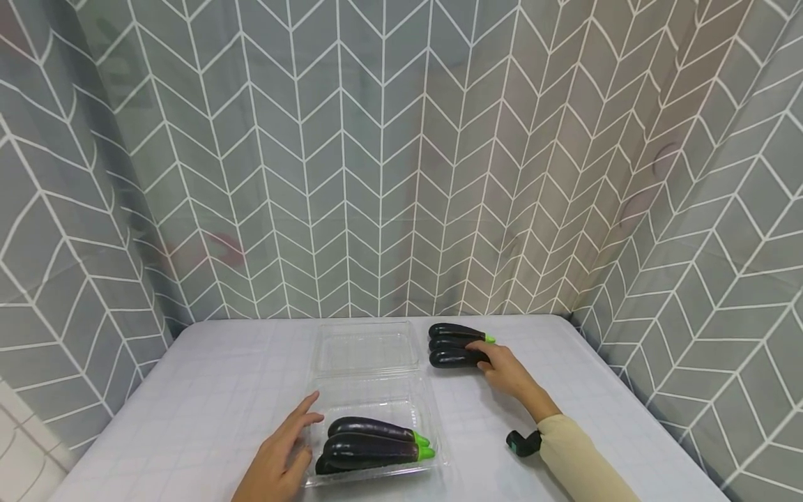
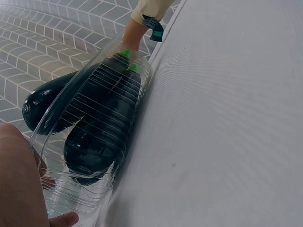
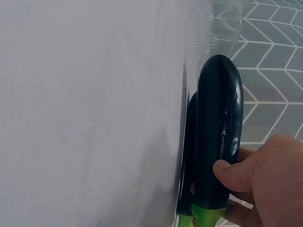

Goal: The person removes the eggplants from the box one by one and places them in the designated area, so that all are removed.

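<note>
Dark purple eggplants (image 1: 370, 448) with green stems lie in the front half of an opened clear plastic clamshell box (image 1: 433, 411). At the box's left side is my left hand (image 1: 279, 446), fingers spread and slightly bent, the thumb near the wall. The left wrist view shows its fingertips at the clear wall, but exact contact is hard to tell. Farther back, my right hand (image 1: 505, 366) pinches an eggplant (image 3: 218, 127) near its stem end between thumb and fingers. Beside that one lie other eggplants (image 1: 454, 330), partly hidden.
The clamshell's lid (image 1: 366, 348) lies folded back behind its base. A white cloth (image 1: 219, 390) covers the table. Grey curtains (image 1: 401, 174) with white zigzag lines stand behind and at the sides. A black wrist device (image 1: 523, 443) sits by the right sleeve.
</note>
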Demonstrator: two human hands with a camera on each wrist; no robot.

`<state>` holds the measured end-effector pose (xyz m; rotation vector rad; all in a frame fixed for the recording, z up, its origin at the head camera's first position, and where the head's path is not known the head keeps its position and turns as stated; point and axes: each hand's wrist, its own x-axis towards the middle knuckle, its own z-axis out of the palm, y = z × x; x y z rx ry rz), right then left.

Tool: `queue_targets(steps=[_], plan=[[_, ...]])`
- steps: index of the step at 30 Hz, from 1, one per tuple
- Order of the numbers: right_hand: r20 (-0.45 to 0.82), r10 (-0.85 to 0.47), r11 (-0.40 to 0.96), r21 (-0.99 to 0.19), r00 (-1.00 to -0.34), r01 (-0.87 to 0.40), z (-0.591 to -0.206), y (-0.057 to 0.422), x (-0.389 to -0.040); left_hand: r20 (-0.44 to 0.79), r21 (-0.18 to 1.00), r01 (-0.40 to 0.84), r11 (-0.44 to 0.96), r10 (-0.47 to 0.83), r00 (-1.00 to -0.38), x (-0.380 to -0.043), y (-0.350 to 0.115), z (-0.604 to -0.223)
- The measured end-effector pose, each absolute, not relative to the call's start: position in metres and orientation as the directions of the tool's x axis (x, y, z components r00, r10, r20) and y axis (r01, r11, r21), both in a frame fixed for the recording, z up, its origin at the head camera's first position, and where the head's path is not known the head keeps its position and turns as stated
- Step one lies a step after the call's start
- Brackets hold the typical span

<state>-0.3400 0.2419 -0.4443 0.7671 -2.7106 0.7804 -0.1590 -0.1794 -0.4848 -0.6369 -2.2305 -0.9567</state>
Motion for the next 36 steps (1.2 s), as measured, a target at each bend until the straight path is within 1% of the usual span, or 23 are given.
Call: queue_targets(steps=[15, 22, 31, 36], plan=[[0.339, -0.431, 0.719, -0.43, -0.836, -0.545, -0.4514, 0.2435, -0.3448, 0.674, 0.488, 0.608, 0.626, 0.171, -0.719, -0.1577, -0.1788, -0.4826], [0.309, -0.398, 0.737, -0.453, -0.864, -0.501, -0.4496, 0.2433, -0.341, 0.663, 0.511, 0.602, 0.614, 0.164, -0.73, -0.1573, -0.1785, -0.4826], [0.295, -0.362, 0.764, -0.449, -0.884, -0.463, -0.4491, 0.2441, -0.3398, 0.653, 0.519, 0.59, 0.618, 0.159, -0.741, -0.1567, -0.1779, -0.4814], [0.288, -0.337, 0.781, -0.446, -0.896, -0.437, -0.4495, 0.2441, -0.3397, 0.659, 0.51, 0.595, 0.621, 0.163, -0.735, -0.1569, -0.178, -0.4821]])
